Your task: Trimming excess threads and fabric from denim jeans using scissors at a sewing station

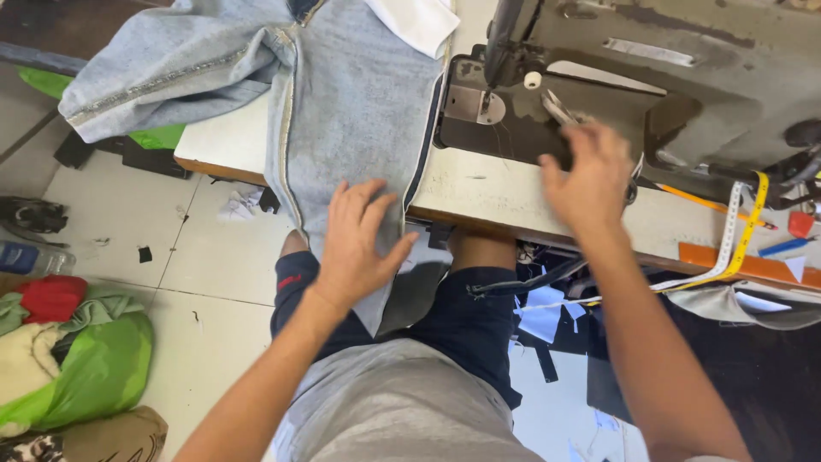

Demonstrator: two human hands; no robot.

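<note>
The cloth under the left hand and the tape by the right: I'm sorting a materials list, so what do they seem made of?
Cloth: looks like light-blue denim, matte, with a stitched seam and faded wash. Tape: probably flexible plastic or coated fabric, yellow and white, draping limply over the table edge.

Denim garment [342,94]: pale washed blue, yellowish seam stitching. Sewing machine [684,77]: drab grey-green. Measuring tape [742,218]: yellow, white reverse. Table top [479,184]: off-white, brown edge. Shorts [466,325]: dark navy. Bag [103,368]: bright green. Floor tiles [205,265]: white.
</note>
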